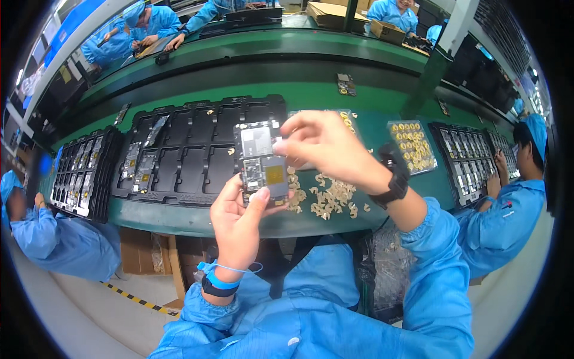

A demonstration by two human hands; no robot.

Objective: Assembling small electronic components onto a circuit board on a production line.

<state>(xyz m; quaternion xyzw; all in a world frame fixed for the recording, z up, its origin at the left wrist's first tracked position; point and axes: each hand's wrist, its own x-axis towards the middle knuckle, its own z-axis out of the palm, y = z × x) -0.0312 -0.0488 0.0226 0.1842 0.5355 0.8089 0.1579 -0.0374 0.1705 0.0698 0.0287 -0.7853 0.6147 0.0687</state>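
My left hand (239, 218) holds a phone-sized circuit board (254, 143) upright from its lower end, the thumb pressed over its front. The board carries silver shield plates and a gold-yellow square. At its upper right edge, the fingers of my right hand (314, 140) are pinched together; whatever is between them is too small to make out. Behind the board lies a black compartment tray (185, 161) with a few circuit boards in its left pockets. Many small cream-coloured curved pieces (332, 197) are scattered on the green bench below my right hand.
A clear tray of round yellow parts (412, 146) sits to the right; another clear tray (347, 119) is partly behind my right hand. Stacked black trays of boards stand at far left (78, 173) and far right (463, 161). A green post (426, 84) rises from the bench. Co-workers sit on both sides.
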